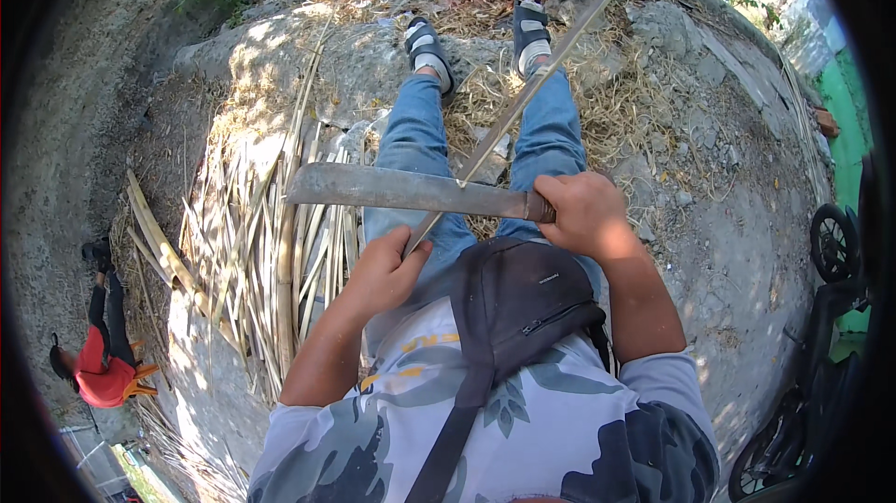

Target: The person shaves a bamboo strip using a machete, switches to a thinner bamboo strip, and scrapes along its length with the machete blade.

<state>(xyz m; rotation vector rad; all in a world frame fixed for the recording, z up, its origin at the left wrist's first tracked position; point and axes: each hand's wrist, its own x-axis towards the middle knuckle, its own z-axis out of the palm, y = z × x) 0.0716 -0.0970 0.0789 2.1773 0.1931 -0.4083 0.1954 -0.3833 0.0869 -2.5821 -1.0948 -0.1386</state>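
My right hand (583, 214) grips the handle of a long, dull grey machete (392, 188) held level across my lap, blade pointing left. My left hand (385, 272) pinches the near end of a long thin bamboo strip (551, 64) that runs up and to the right, past my sandalled feet. The blade's edge meets the strip just above my left hand. I sit on the ground with both legs in blue jeans stretched forward. A dark sling bag (523, 293) hangs on my chest.
A pile of split bamboo strips (271, 251) lies on the ground to my left. Dry shavings (597, 111) litter the rough concrete around my legs. A person in a red top (103, 363) sits at far left. A parked motorbike (821, 316) stands at right.
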